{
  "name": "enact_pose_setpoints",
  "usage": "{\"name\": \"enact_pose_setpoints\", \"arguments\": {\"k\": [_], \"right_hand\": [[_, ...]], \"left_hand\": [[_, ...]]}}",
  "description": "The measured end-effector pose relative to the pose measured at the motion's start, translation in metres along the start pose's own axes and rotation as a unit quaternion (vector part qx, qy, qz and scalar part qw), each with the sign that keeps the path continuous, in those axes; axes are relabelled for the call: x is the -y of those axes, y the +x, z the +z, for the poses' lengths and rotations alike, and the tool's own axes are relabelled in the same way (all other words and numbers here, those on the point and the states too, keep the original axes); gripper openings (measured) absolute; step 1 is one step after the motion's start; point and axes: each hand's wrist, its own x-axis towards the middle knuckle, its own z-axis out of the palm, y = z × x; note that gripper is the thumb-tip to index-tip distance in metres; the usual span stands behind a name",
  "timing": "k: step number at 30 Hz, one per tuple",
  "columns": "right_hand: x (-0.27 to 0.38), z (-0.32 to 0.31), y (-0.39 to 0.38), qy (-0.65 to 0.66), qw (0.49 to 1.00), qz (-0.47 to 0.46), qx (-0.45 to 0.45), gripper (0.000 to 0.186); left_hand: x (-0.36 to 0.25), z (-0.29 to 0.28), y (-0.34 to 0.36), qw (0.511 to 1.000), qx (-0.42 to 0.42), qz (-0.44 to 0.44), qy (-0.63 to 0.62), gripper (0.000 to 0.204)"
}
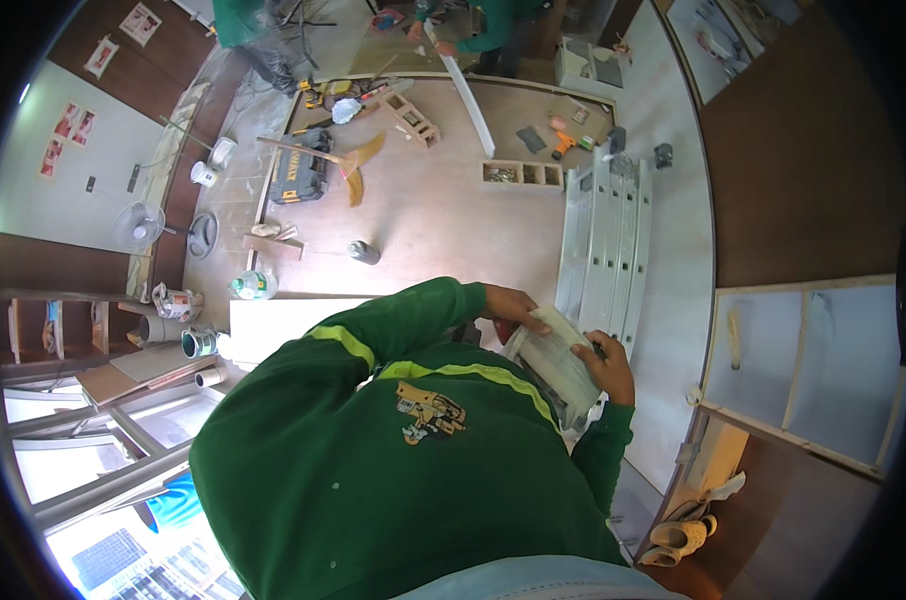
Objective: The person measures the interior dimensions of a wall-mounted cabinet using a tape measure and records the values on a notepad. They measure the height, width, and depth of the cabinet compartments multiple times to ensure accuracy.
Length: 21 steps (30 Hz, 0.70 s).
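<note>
My left hand (518, 308) and my right hand (608, 366) are both closed on a pale, flat, layered bundle (549, 358) in front of my right side. The left thumb and fingers grip its upper left end; the right hand clasps its right edge. Its lower part looks loose and crumpled like plastic wrapping, and I cannot make out its kind. Something red beside the left hand is mostly hidden. Just past the right hand lies an aluminium ladder (605, 250).
On the wooden work surface (443, 200) are a black tool case (300, 170), a straw broom (353, 160), a dark bottle (364, 252), a divided wooden box (522, 176) and an orange tool (565, 145). At the far side, a co-worker in green (488, 28) holds a long white strip (463, 90).
</note>
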Motion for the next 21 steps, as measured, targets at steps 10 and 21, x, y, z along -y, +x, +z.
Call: {"name": "enact_pose_setpoints", "arguments": {"k": [10, 21], "right_hand": [[0.159, 0.043, 0.162, -0.052, 0.956, -0.288, 0.019, 0.038], [0.358, -0.103, 0.221, 0.384, 0.542, -0.607, 0.436, 0.032]], "left_hand": [[0.141, -0.093, -0.105, 0.915, -0.345, 0.065, -0.198, 0.067], [0.352, -0.012, -0.164, 0.498, -0.617, 0.019, -0.61, 0.055]]}}
